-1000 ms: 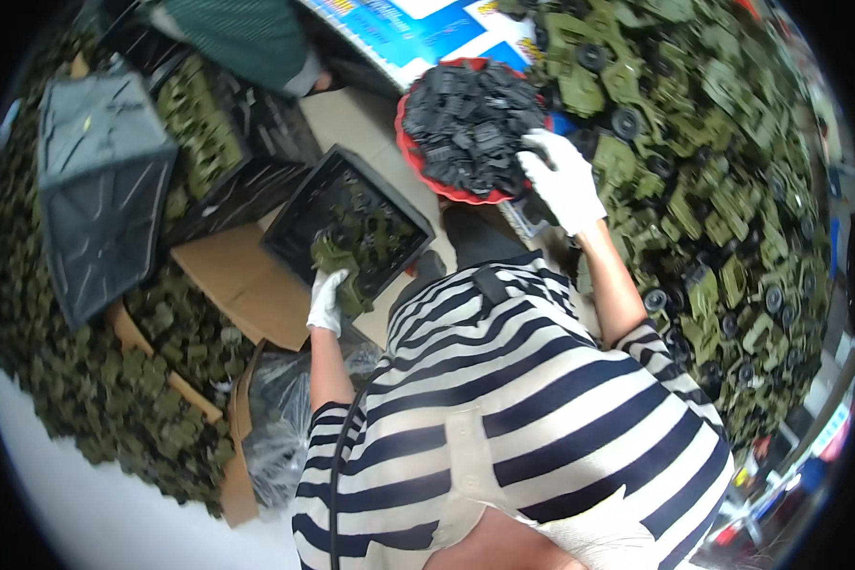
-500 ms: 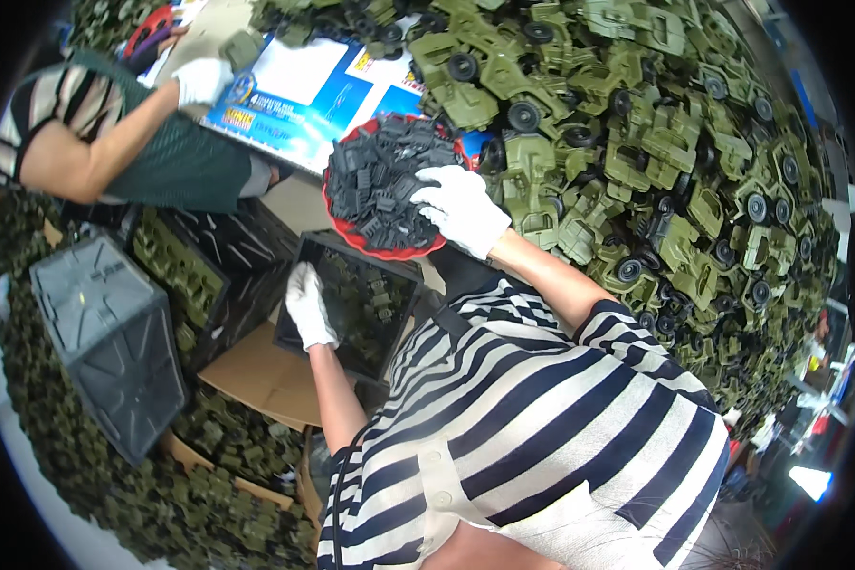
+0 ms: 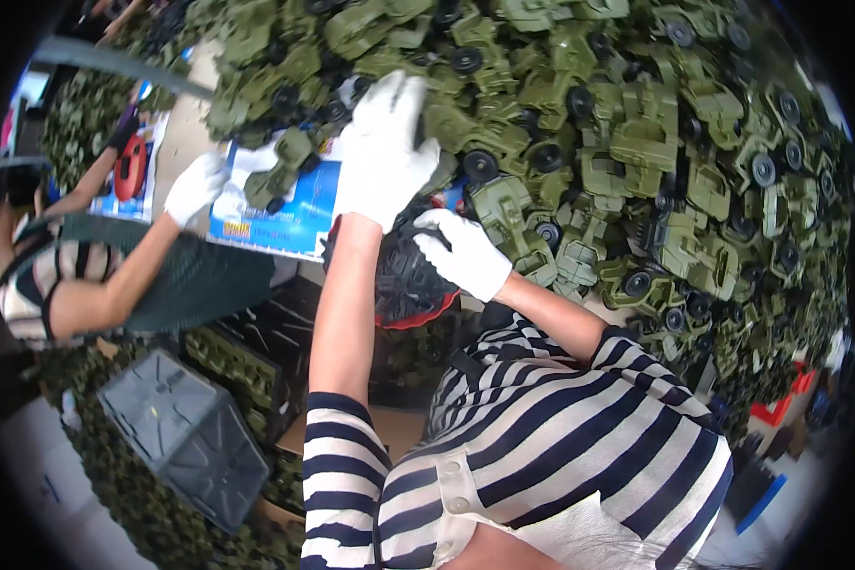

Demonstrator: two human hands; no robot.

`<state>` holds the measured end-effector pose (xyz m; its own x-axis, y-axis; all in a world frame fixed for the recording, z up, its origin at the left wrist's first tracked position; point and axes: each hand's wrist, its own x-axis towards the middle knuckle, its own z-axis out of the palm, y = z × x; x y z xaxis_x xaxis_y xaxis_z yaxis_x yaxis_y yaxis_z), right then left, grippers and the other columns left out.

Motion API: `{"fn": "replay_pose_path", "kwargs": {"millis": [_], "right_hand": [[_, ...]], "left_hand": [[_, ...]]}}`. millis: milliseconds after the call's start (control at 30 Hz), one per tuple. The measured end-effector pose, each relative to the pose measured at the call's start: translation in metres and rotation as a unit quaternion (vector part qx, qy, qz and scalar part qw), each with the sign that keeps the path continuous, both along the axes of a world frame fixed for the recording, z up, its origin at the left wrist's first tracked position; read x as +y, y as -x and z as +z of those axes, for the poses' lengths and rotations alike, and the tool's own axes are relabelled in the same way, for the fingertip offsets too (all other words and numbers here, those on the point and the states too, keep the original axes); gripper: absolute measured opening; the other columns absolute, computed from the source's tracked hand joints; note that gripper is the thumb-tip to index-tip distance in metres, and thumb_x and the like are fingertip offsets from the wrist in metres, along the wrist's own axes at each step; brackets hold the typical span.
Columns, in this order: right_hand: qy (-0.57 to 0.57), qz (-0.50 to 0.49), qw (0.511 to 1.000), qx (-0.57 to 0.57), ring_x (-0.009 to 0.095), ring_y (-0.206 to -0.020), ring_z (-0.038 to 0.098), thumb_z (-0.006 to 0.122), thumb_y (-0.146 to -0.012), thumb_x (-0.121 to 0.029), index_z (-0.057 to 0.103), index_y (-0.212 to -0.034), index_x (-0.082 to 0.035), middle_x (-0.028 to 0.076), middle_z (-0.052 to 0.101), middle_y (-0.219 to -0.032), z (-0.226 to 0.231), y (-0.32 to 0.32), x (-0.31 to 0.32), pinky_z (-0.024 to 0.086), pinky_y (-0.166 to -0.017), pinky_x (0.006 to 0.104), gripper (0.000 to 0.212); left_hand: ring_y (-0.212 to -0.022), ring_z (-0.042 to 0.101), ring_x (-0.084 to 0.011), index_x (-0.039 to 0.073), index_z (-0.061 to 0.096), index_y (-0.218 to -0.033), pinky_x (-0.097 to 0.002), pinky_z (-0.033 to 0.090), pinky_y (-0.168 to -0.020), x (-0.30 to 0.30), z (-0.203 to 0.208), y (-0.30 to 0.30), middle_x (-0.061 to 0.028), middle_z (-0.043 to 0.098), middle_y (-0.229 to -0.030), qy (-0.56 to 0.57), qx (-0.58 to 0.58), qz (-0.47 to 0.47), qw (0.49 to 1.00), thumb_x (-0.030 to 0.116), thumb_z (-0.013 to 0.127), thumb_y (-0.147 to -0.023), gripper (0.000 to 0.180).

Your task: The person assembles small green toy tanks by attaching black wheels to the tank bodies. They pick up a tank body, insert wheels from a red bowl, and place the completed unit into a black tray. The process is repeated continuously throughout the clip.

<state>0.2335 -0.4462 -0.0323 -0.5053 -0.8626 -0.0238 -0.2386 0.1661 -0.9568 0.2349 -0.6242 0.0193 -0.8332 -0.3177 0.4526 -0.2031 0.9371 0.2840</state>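
My left hand (image 3: pixel 385 147), in a white glove, is stretched forward across the red basin (image 3: pixel 418 320) to the near edge of a heap of green toy jeeps (image 3: pixel 636 142). Its fingers are extended with the thumb apart, and I see nothing held in it. My right hand (image 3: pixel 467 256), also gloved, is at the basin's right side over small black plastic parts (image 3: pixel 413 280). Its fingers are bent down among them; what they grip, if anything, is hidden. My left forearm and hand cover part of the basin.
At the left a co-worker's gloved hand (image 3: pixel 198 190) is beside a green toy jeep (image 3: pixel 283 169) on a blue printed sheet (image 3: pixel 299 214). A red tool-like object (image 3: pixel 131 167) lies beyond. Grey plastic crates (image 3: pixel 185 418) and more green parts lie below the table, lower left.
My left hand has moved from above the dark crate beside the basin, up and forward to the jeep heap. My right hand stays at the basin. The view has shifted somewhat.
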Motion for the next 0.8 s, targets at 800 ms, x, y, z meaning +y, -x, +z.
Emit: {"fn": "replay_pose_path", "kwargs": {"millis": [800], "right_hand": [[0.161,-0.128,0.818,-0.538,0.022,-0.106,0.062,0.052,-0.102,-0.024,0.057,-0.115,-0.005,0.008,0.064,-0.109,0.015,0.038,0.026,0.05,-0.092,0.0402,0.024]], "left_hand": [[-0.105,0.058,-0.0293,0.022,0.064,-0.107,-0.0511,0.037,-0.101,0.063,0.089,-0.124,0.0008,0.068,-0.106,0.09,0.027,-0.102,0.99,0.009,0.065,-0.069,0.04]]}}
